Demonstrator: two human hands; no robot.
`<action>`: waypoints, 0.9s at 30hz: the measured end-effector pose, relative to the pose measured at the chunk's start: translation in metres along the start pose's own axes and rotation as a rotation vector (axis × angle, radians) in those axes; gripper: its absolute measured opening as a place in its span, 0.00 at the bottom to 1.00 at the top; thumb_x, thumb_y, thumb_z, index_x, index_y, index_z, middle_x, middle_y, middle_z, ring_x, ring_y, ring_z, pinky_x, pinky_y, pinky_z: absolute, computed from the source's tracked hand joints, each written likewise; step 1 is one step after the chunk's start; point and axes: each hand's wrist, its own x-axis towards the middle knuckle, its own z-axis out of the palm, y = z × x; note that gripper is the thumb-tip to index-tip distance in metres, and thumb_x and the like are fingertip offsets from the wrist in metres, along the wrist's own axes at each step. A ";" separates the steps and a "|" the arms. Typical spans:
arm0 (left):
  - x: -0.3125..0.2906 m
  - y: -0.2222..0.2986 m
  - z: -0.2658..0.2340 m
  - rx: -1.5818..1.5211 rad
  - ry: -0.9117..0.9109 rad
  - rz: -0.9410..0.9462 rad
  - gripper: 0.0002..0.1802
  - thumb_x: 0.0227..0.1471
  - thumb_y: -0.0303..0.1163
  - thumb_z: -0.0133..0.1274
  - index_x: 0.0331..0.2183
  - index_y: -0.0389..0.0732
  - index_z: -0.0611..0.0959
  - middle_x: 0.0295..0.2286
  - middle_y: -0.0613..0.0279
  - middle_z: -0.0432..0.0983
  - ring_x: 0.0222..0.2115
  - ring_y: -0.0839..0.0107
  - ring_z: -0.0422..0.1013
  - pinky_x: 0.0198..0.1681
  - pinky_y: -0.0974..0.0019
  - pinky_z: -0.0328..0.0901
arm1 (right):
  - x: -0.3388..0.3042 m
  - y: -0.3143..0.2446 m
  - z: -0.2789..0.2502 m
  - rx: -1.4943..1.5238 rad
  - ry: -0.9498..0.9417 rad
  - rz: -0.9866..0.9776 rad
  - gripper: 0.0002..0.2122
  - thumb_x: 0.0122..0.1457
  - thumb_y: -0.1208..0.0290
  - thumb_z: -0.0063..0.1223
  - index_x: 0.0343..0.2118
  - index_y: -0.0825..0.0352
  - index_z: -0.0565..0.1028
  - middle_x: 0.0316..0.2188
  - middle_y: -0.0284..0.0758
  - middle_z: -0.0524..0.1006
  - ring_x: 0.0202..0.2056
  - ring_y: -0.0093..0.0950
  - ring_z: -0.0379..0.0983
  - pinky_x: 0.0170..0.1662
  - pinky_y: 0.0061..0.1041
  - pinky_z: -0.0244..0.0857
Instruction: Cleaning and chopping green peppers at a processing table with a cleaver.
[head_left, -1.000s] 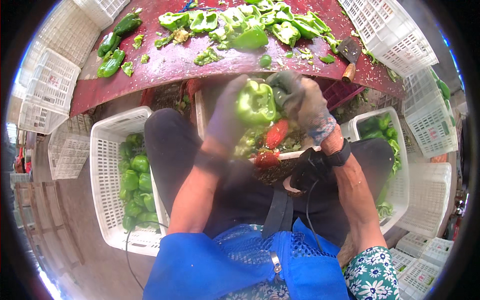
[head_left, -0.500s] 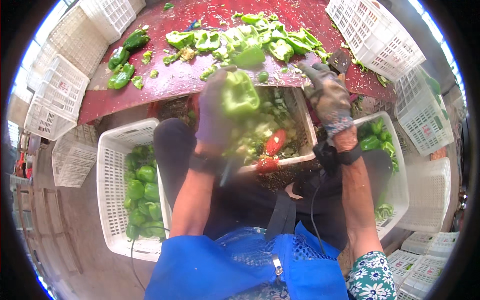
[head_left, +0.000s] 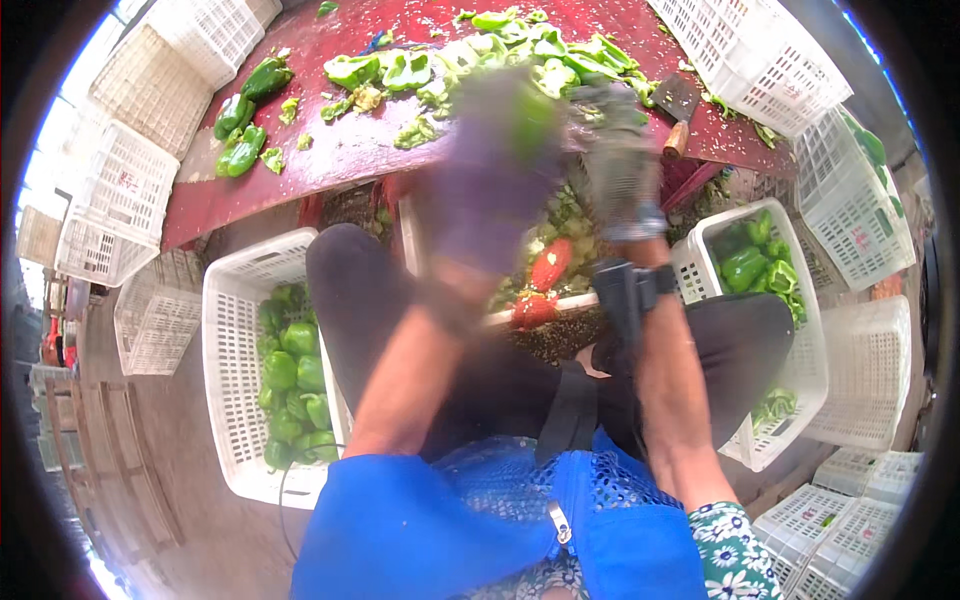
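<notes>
My left hand (head_left: 490, 180), in a purple glove, is smeared by motion above the near edge of the red table. A blurred green bell pepper (head_left: 537, 122) shows at its fingers. Close beside it on the right, my right hand (head_left: 618, 165) in a grey, stained glove reaches over the table edge. Its fingers are too blurred to read. A cleaver (head_left: 676, 98) with a wooden handle lies on the table just right of that hand. Beyond both hands, cut green pepper pieces (head_left: 408, 70) form a pile. Below them is a crate of pepper scraps (head_left: 565, 215) with red pieces (head_left: 550, 264).
Whole green peppers lie in a white crate (head_left: 222, 375) at my left and another (head_left: 745, 212) at my right. Several whole peppers (head_left: 240, 152) sit on the table's left. Other white crates (head_left: 120, 200) stand along both sides. The red table (head_left: 340, 150) has scattered seeds.
My left hand has moved right and up with the pepper. My right hand has shifted left, away from the cleaver, whose handle now shows. The view has shifted slightly.
</notes>
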 end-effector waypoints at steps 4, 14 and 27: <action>-0.030 0.000 -0.001 -0.280 -0.315 -0.407 0.25 0.49 0.37 0.59 0.50 0.45 0.74 0.43 0.53 0.72 0.42 0.57 0.72 0.44 0.58 0.71 | -0.024 0.045 -0.012 0.374 0.043 0.138 0.20 0.66 0.62 0.45 0.56 0.69 0.68 0.50 0.39 0.74 0.48 0.30 0.72 0.52 0.31 0.67; 0.002 0.010 -0.027 -1.411 0.088 -1.247 0.20 0.58 0.39 0.50 0.49 0.41 0.73 0.42 0.53 0.72 0.39 0.61 0.73 0.39 0.62 0.72 | -0.007 -0.004 -0.051 0.493 0.154 0.268 0.23 0.67 0.55 0.37 0.55 0.70 0.68 0.47 0.38 0.73 0.47 0.29 0.70 0.48 0.27 0.68; -0.052 0.024 0.053 -0.084 -0.788 -0.474 0.19 0.58 0.39 0.49 0.49 0.42 0.76 0.47 0.51 0.72 0.47 0.54 0.70 0.47 0.57 0.66 | -0.068 0.065 -0.019 -0.222 0.126 0.280 0.24 0.66 0.55 0.44 0.58 0.68 0.64 0.50 0.39 0.71 0.50 0.31 0.70 0.52 0.29 0.67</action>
